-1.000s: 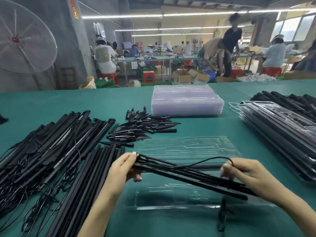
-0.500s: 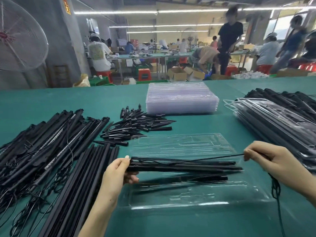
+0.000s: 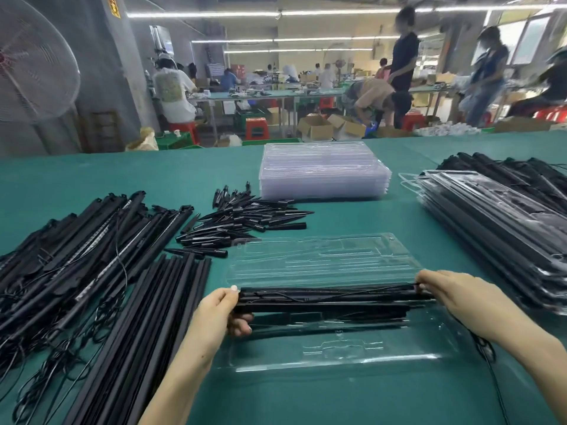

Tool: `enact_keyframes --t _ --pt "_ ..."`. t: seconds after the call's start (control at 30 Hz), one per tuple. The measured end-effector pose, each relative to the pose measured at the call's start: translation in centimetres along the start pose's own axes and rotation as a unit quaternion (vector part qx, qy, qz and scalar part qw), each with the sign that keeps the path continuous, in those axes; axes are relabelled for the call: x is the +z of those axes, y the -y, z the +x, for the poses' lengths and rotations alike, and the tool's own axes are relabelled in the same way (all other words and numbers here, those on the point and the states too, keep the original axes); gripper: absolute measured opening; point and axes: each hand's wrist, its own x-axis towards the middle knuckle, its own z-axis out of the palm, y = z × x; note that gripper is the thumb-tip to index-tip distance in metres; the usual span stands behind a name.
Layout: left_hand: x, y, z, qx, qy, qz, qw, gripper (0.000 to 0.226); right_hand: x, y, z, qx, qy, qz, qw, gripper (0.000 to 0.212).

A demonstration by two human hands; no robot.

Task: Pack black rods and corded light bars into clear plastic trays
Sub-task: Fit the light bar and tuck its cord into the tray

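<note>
Both hands hold one bundle (image 3: pixel 334 302) of black rods and light bars, level and crosswise, over the open clear tray (image 3: pixel 325 305) at 6 o'clock on the green table (image 3: pixel 190 173). Left hand (image 3: pixel 219 312) grips the bundle's left end, thumb on top and fingers curled beneath. Right hand (image 3: pixel 457 297) pinches the right end, where a thin black cord (image 3: pixel 337 294) runs along the top of the bundle; more cord (image 3: pixel 483 348) hangs below the right wrist. Whether the bundle touches the tray cannot be told.

At 9 o'clock lies a heap of corded light bars (image 3: pixel 76 256), cords tangled at its near end. Just right of it, at 7 o'clock, plain black rods (image 3: pixel 144 332) lie side by side. At 11 o'clock, beyond the tray, sits a pile of short black spikes (image 3: pixel 245 216). At 12 o'clock stands a stack of empty trays (image 3: pixel 322 171). At 3 o'clock is a stack of filled trays (image 3: pixel 491 228), with more black bars (image 3: pixel 521 173) behind it.

Past the table, a fan (image 3: pixel 33 65) stands at 10 o'clock, and people work at other benches.
</note>
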Motion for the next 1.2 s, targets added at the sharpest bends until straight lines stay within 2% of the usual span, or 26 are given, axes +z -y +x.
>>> enact_keyframes --t 0.1,0.17,0.33,0.5,0.6,0.63,0.7,0.77,0.83,0.93,1.03,1.1,1.2 --pt "-0.2 0.4 0.4 0.014 -0.035 0.055 0.998 0.029 0.1 0.4 0.0 0.01 0.003 -0.068 0.998 0.02" --pt "-0.3 0.6 0.5 0.049 -0.069 0.158 0.984 0.029 0.2 0.7 -0.2 0.007 0.002 -0.101 0.995 0.023" --pt "0.0 0.6 -0.5 0.106 -0.109 0.422 0.894 0.022 0.7 1.2 -0.5 0.003 -0.011 -0.11 0.994 0.028" --pt "0.3 0.0 -1.0 0.137 -0.108 0.543 0.821 0.017 0.3 1.3 -0.7 0.011 -0.022 -0.081 0.996 0.028" --pt "0.4 -0.5 -1.4 0.193 -0.159 0.608 0.754 0.03 0.4 1.3 -0.7 0.023 -0.018 -0.085 0.996 0.024" --pt "0.5 -0.6 -1.3 0.233 -0.161 0.604 0.745 0.035 0.5 1.3 -0.7 0.025 -0.013 -0.09 0.996 0.021" --pt "0.8 -0.4 -1.1 0.314 -0.089 0.57 0.754 0.039 0.6 1.3 -0.6 0.033 0.006 -0.101 0.994 0.017" --pt "1.5 -0.1 -0.7 0.35 0.019 0.579 0.736 0.041 0.5 1.2 -0.6 0.038 0.02 -0.101 0.994 0.023" --pt "1.9 0.3 -0.9 0.375 0.077 0.579 0.72 0.036 0.2 1.0 -0.5 0.038 0.019 -0.083 0.996 0.023" --pt "1.9 0.6 -1.0 0.411 0.062 0.534 0.736 0.031 -0.2 1.1 -0.6 0.025 0.005 -0.026 0.999 0.012" --pt "1.5 1.0 -0.6 0.403 0.053 0.514 0.755 0.031 -0.9 0.8 -0.7 0.018 0.003 0.014 1.0 0.013" --pt "1.2 1.5 -0.1 0.386 0.056 0.493 0.778 0.035 -1.1 0.3 -0.8 0.018 0.018 0.045 0.999 0.012" --pt "1.0 1.8 0.3 0.375 0.071 0.491 0.783 0.039 -1.2 -0.2 -1.1 0.006 0.057 0.059 0.997 0.008"
